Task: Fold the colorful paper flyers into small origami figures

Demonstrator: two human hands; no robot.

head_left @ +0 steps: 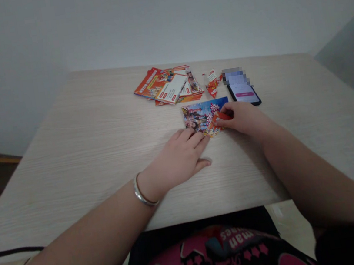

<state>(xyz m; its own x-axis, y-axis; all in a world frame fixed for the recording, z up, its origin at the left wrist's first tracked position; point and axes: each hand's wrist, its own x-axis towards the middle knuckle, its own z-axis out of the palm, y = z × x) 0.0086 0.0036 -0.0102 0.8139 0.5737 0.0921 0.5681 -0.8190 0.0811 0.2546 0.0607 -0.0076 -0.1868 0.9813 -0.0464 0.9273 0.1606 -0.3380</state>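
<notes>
In front of me on the table lies a colourful printed leaflet (198, 111), mostly blue and pink on top. Its lower right corner is turned over and shows an orange-red side. My left hand (185, 153) lies flat with fingers stretched, the fingertips resting on the leaflet's lower left edge. A silver bangle circles that wrist. With thumb and fingers pinched together, my right hand (242, 116) holds the turned-over part at the leaflet's right side. The fingers cover some of the print there.
Behind the leaflet, a loose pile of red and white leaflets (170, 87) lies on the pale wooden table (97, 130). Right of the pile is a crumpled or folded piece of red and white printed paper (212, 86). A phone (245, 92) with its screen lit lies close behind my right hand.
</notes>
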